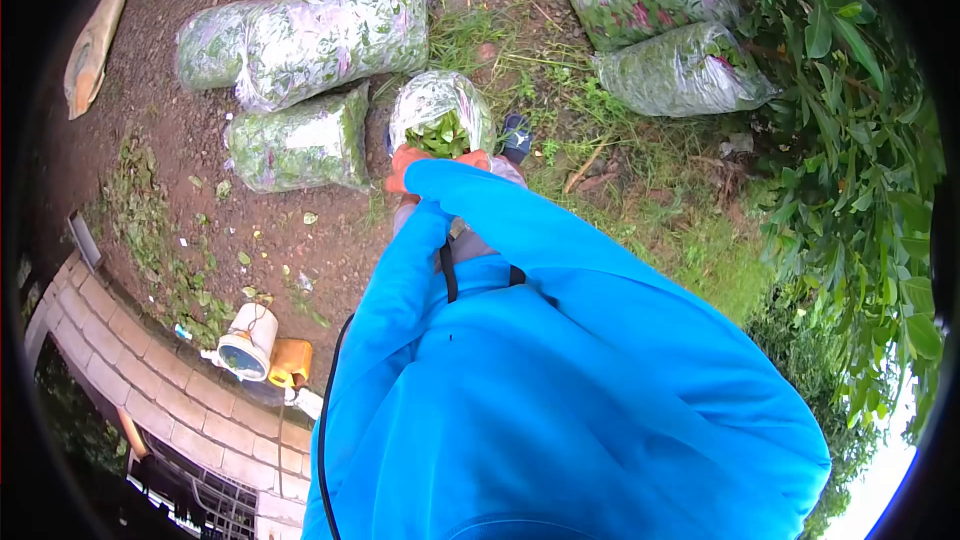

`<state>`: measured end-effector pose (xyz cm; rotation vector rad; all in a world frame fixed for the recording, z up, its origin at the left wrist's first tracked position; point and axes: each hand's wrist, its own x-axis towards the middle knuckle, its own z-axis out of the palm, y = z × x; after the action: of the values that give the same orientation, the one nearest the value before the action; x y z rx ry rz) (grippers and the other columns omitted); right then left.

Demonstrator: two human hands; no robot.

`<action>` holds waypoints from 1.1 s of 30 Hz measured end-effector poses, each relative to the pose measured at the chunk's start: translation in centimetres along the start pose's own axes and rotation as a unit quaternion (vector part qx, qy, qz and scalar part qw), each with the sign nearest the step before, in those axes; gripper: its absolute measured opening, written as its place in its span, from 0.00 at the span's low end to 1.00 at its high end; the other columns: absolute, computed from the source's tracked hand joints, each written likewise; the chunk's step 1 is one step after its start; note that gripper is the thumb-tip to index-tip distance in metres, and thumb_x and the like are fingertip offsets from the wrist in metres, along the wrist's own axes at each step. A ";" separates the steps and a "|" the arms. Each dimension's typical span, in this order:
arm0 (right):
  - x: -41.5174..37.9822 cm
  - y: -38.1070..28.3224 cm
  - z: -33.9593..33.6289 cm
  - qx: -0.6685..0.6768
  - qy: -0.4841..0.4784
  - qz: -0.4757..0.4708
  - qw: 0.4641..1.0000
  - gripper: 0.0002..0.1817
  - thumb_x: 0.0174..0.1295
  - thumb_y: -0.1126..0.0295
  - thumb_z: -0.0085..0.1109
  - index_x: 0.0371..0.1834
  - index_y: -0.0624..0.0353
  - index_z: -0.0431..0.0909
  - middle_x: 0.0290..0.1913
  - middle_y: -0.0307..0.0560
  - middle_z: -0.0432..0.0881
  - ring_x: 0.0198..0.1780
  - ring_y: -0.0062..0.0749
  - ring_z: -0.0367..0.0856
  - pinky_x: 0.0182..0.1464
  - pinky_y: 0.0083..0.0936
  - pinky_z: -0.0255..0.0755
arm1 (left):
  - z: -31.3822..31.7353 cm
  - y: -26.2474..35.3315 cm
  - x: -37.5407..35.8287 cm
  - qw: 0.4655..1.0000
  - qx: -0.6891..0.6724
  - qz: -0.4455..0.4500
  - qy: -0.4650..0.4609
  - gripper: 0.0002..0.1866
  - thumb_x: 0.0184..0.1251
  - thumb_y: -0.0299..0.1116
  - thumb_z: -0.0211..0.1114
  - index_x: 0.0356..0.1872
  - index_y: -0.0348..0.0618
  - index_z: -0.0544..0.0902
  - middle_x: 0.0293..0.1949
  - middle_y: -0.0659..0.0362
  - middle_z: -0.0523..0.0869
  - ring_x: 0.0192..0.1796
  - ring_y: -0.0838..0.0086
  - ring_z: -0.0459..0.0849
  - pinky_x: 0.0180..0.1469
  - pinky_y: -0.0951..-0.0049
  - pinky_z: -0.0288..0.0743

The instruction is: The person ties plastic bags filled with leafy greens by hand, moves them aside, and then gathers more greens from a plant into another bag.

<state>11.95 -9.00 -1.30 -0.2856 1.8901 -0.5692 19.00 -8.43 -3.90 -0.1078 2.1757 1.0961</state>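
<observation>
A clear plastic bag (470,103) full of green leaves (440,136) stands at my feet, its open mouth facing me. My forearms cross in front of me, the right sleeve lying over the left. My right hand (400,168) is closed on the left edge of the bag's mouth. At the mouth's right edge my left hand (477,159) shows only in part, closed on the plastic; the rest of it is hidden behind the right sleeve.
Filled bags (335,35) lie to the left, with a shorter one (300,140) below. More filled bags (680,70) lie at the right by leafy branches (850,120). A white bucket (255,330) and yellow jerrycan (290,362) stand near a block wall (150,360).
</observation>
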 end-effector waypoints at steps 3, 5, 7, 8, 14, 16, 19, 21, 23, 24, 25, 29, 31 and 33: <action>-1.7 -0.6 -0.1 -0.054 -0.029 -0.023 0.998 0.40 0.48 0.53 0.62 0.56 0.76 0.63 0.51 0.66 0.77 0.53 0.56 0.76 0.53 0.39 0.73 | 0.5 -1.7 -4.1 0.998 0.035 0.050 0.025 0.20 0.64 0.41 0.54 0.55 0.45 0.72 0.45 0.45 0.79 0.47 0.48 0.79 0.51 0.55 0.71; -2.1 0.2 0.7 -0.058 -0.017 -0.041 0.997 0.35 0.46 0.53 0.63 0.54 0.67 0.69 0.50 0.63 0.77 0.52 0.54 0.77 0.52 0.39 0.73 | 1.8 -2.1 -6.0 0.991 0.065 0.110 0.046 0.19 0.62 0.41 0.55 0.50 0.43 0.76 0.40 0.44 0.81 0.44 0.48 0.80 0.49 0.55 0.73; -1.9 2.3 1.2 -0.062 -0.002 -0.063 0.996 0.31 0.44 0.54 0.64 0.52 0.58 0.75 0.50 0.60 0.78 0.50 0.53 0.78 0.52 0.39 0.74 | 2.0 -2.2 -6.6 0.985 0.073 0.139 0.065 0.18 0.61 0.42 0.56 0.46 0.41 0.80 0.35 0.44 0.83 0.41 0.48 0.82 0.46 0.54 0.75; -1.9 4.2 1.2 -0.081 0.003 -0.115 0.990 0.29 0.46 0.56 0.63 0.51 0.59 0.74 0.47 0.61 0.79 0.48 0.54 0.79 0.51 0.39 0.75 | 1.3 -2.3 -7.2 0.986 0.074 0.135 0.068 0.18 0.61 0.42 0.56 0.46 0.41 0.80 0.35 0.44 0.83 0.41 0.48 0.82 0.46 0.54 0.75; -5.2 7.6 -0.4 -0.064 0.008 -0.189 0.980 0.19 0.57 0.61 0.53 0.46 0.63 0.68 0.37 0.68 0.78 0.40 0.64 0.77 0.42 0.47 0.71 | -3.6 -1.3 -9.5 0.988 -0.062 0.137 0.020 0.15 0.61 0.39 0.49 0.36 0.37 0.78 0.33 0.45 0.82 0.39 0.49 0.80 0.41 0.56 0.71; -5.3 8.5 0.1 -0.029 0.064 -0.182 0.981 0.13 0.59 0.64 0.51 0.41 0.62 0.70 0.32 0.67 0.79 0.36 0.64 0.78 0.40 0.50 0.71 | -3.8 -1.8 -9.1 0.986 -0.097 0.133 -0.005 0.14 0.61 0.39 0.50 0.33 0.38 0.76 0.30 0.47 0.80 0.35 0.51 0.77 0.38 0.58 0.70; -6.3 8.8 -0.1 -0.040 0.032 -0.181 0.982 0.13 0.59 0.64 0.51 0.41 0.62 0.71 0.33 0.66 0.79 0.38 0.63 0.78 0.40 0.49 0.72 | -4.7 -2.3 -8.8 0.978 -0.162 0.124 -0.052 0.13 0.60 0.39 0.51 0.26 0.38 0.72 0.23 0.51 0.75 0.27 0.54 0.73 0.31 0.61 0.67; -6.9 8.3 0.1 -0.070 0.042 -0.202 0.976 0.14 0.59 0.64 0.51 0.41 0.63 0.73 0.33 0.66 0.80 0.39 0.61 0.79 0.41 0.48 0.72 | -5.0 -2.4 -8.7 0.963 -0.220 0.122 -0.099 0.13 0.59 0.40 0.50 0.22 0.41 0.70 0.21 0.55 0.74 0.24 0.64 0.73 0.27 0.68 0.65; -6.6 8.5 0.6 -0.361 0.003 -0.342 0.868 0.18 0.58 0.61 0.53 0.43 0.66 0.73 0.34 0.65 0.80 0.41 0.59 0.80 0.43 0.47 0.73 | -4.8 -2.4 -8.8 0.936 -0.329 0.030 -0.120 0.12 0.57 0.41 0.51 0.23 0.43 0.70 0.21 0.59 0.73 0.24 0.72 0.70 0.27 0.72 0.62; -6.8 9.0 0.7 -0.357 0.006 -0.340 0.870 0.18 0.58 0.61 0.53 0.43 0.66 0.73 0.34 0.65 0.80 0.41 0.59 0.80 0.43 0.47 0.73 | -4.8 -2.4 -8.9 0.890 -0.433 -0.064 -0.132 0.11 0.55 0.42 0.51 0.24 0.46 0.71 0.21 0.63 0.72 0.23 0.79 0.66 0.26 0.76 0.59; -7.7 8.9 -0.3 -0.201 0.001 -0.273 0.941 0.21 0.56 0.59 0.55 0.44 0.68 0.73 0.34 0.66 0.81 0.41 0.58 0.80 0.43 0.46 0.73 | -4.8 -2.2 -9.0 0.890 -0.430 -0.065 -0.134 0.11 0.55 0.42 0.51 0.24 0.46 0.71 0.21 0.63 0.72 0.23 0.79 0.66 0.26 0.76 0.59; -10.3 6.8 -2.1 -0.044 -0.021 -0.164 0.985 0.29 0.53 0.55 0.60 0.49 0.71 0.71 0.34 0.66 0.81 0.41 0.57 0.81 0.42 0.44 0.73 | -5.5 -1.6 -9.4 0.783 -0.590 -0.166 -0.102 0.09 0.55 0.40 0.52 0.24 0.47 0.69 0.21 0.63 0.69 0.21 0.79 0.62 0.25 0.76 0.58; -10.5 6.5 -1.9 -0.058 -0.020 -0.153 0.986 0.29 0.53 0.55 0.60 0.49 0.69 0.71 0.33 0.65 0.81 0.40 0.58 0.81 0.41 0.44 0.73 | -6.1 -1.8 -8.8 0.747 -0.633 -0.183 -0.090 0.08 0.55 0.40 0.52 0.24 0.48 0.69 0.21 0.64 0.69 0.21 0.79 0.62 0.25 0.76 0.57; -10.1 6.5 -1.6 -0.070 -0.016 -0.140 0.988 0.28 0.53 0.54 0.61 0.49 0.67 0.70 0.32 0.64 0.81 0.38 0.58 0.80 0.40 0.45 0.73 | -7.1 -2.5 -7.3 0.740 -0.625 -0.217 -0.120 0.08 0.55 0.40 0.52 0.25 0.49 0.69 0.22 0.64 0.70 0.21 0.79 0.62 0.25 0.77 0.57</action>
<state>14.78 1.47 3.97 -0.6561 1.8740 -0.6138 21.57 -16.85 1.81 -0.9445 0.7652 1.9202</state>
